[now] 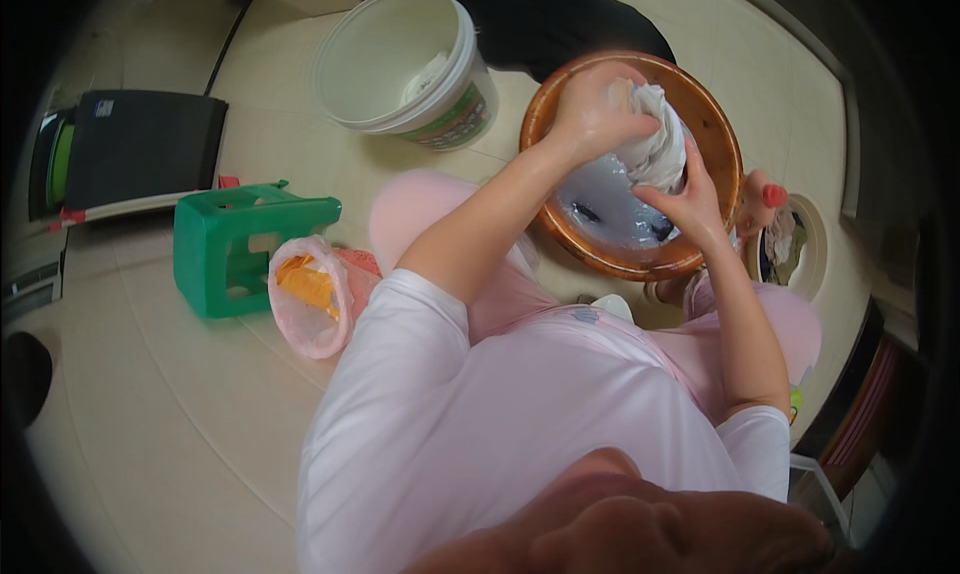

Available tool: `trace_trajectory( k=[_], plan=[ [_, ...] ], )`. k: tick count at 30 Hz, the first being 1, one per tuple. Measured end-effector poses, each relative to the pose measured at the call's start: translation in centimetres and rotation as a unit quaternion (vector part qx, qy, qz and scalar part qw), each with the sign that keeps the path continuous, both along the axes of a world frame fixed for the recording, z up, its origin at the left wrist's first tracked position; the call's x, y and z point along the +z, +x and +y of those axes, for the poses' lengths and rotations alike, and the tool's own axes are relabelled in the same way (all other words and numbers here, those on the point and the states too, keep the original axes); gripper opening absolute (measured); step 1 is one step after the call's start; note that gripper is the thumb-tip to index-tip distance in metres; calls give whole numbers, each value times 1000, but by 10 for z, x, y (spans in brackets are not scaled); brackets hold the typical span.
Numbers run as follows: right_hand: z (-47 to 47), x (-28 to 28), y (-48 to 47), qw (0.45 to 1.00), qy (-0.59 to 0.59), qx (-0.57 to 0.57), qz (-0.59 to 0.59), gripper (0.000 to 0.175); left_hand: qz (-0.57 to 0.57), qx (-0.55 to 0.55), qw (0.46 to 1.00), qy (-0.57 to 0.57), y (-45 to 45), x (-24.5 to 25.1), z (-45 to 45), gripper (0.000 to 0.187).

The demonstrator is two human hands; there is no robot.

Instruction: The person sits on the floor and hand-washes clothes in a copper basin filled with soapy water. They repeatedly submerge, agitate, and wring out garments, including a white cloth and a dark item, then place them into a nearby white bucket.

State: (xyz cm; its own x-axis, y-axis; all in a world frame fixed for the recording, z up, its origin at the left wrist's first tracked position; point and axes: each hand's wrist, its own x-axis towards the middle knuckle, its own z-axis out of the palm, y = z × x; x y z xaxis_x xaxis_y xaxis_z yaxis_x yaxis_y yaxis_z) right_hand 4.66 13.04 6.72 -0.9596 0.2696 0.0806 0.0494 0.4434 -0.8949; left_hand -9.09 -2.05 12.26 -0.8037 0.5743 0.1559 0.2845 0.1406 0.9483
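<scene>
A wet, bunched white cloth (654, 143) is held between my two hands above a round brown basin (547, 94). My left hand (604, 113) grips the cloth's upper left part, its fingertips partly hidden by the fabric. Lower down, my right hand (690, 199) holds the cloth's lower right side between thumb and fingers. Cloudy, sudsy water (611, 199) lies in the basin below, with small dark pieces showing at its surface; what they are I cannot tell.
A white plastic bucket (360, 71) with white cloth inside stands beyond my left knee. Nearer are a green plastic stool (202, 251) and a pink-lined waste bin (281, 326). Right of the brown basin are a red-capped bottle (756, 199) and a pale basin (816, 251) holding cloths. Black fabric (562, 19) lies behind.
</scene>
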Motion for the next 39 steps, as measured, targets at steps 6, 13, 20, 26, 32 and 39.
trace_trajectory(
  k=[6, 13, 20, 26, 32, 39],
  plan=[
    [15, -19, 5, 980, -149, -42, -122, 68, 210, 169, 961, 59, -52, 61, -69, 34],
    [16, -35, 11, 958, -179, -20, -223, 43, 259, 390, 883, -14, -98, 64, -161, 33],
    [20, -63, -7, 942, -95, 33, -319, 42, 13, 353, 920, 171, -124, 45, -180, 20],
    [45, -113, -87, 923, 316, 38, -217, 68, -3, 229, 964, 138, -87, 58, -134, 16],
    [17, -143, -119, 846, 398, 30, -354, 71, 65, 160, 985, 7, -72, 62, -101, 8],
    [-8, -163, -68, 828, 390, 58, -399, 41, 108, 75, 990, -42, -64, 34, -76, 23]
  ],
)
